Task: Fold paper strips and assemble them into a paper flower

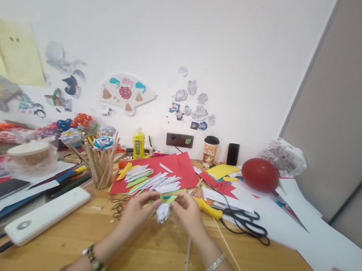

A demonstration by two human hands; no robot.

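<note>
A white paper flower (163,214) hangs head-down between my two hands above the wooden table. Green paper strips (171,199) stick out at its upper end, like leaves. My left hand (140,207) has its thumb and fingers closed at the flower's left side. From the other side, my right hand (188,211) pinches the green strip at the flower's base. Exactly where the fingertips press is partly hidden. Behind the hands, white and green paper strips (156,183) lie heaped on red paper (180,170). A yellow glue gun (208,208) lies just right of my right hand.
Black-handled scissors (255,229) lie right of the glue gun among white sheets (285,227). A red balloon (260,174), coffee cup (210,151) and yellow bottle (139,144) stand at the back. Left are a container of sticks (102,166) and a long white device (48,215).
</note>
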